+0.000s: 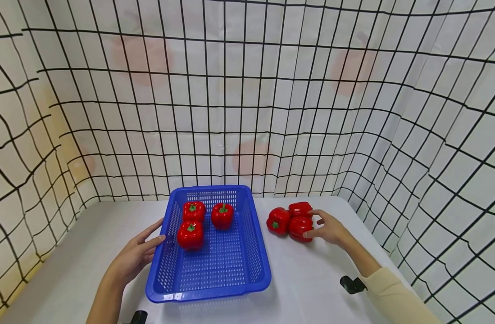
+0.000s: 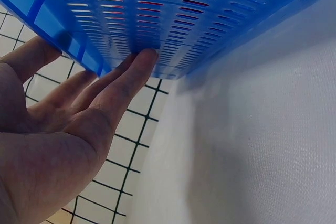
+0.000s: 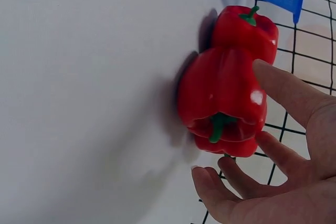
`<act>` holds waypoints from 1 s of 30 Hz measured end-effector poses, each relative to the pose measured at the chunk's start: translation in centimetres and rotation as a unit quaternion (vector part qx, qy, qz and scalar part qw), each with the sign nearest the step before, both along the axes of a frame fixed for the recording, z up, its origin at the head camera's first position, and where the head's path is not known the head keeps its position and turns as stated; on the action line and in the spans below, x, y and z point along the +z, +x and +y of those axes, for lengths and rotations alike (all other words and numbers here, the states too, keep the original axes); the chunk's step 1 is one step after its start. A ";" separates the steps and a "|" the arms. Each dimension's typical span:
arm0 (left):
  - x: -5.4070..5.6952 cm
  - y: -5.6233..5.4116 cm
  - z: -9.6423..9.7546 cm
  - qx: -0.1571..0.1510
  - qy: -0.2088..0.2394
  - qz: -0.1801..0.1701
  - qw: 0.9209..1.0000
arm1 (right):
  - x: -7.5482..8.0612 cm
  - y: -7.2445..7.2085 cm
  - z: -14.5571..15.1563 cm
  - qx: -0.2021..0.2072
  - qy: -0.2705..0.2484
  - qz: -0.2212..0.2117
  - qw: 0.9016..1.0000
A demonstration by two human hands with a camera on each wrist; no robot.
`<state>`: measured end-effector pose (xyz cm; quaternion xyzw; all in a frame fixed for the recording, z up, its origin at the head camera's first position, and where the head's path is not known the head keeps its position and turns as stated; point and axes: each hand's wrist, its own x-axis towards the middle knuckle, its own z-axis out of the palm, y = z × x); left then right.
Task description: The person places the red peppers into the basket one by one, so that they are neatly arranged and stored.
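A blue perforated basket (image 1: 215, 265) stands on the white surface with 3 red bell peppers inside: one at the back left (image 1: 194, 210), one in front of it (image 1: 190, 236) and one to their right (image 1: 222, 216). My left hand (image 1: 129, 258) is at the basket's left wall, its extended fingers touching the side in the left wrist view. Right of the basket, 3 more bell peppers sit close together. My right hand (image 1: 330, 230) reaches around the nearest bell pepper (image 3: 223, 93), fingers spread and loosely bent, without a visible grip. Behind it is another bell pepper (image 3: 247, 30); the third is partly hidden.
Black grid netting (image 1: 243, 108) stands before white sheeting at the back and along both sides. The white tabletop (image 1: 304, 283) extends around the basket. Dark devices show near both wrists, the right one (image 1: 352, 285) fully in view.
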<state>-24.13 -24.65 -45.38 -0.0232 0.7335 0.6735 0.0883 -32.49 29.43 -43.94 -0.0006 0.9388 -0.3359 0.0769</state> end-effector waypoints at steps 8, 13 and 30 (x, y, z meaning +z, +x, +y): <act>0.1 0.1 0.0 -0.002 0.006 0.001 1.000 | -0.7 0.2 0.0 -0.010 -0.015 -0.011 1.000; 0.2 0.0 0.1 -0.002 0.008 0.002 1.000 | -1.0 0.4 0.0 -0.013 -0.018 -0.012 1.000; 0.2 0.0 0.0 -0.002 0.009 0.001 1.000 | -2.0 0.2 0.2 -0.024 -0.019 0.005 1.000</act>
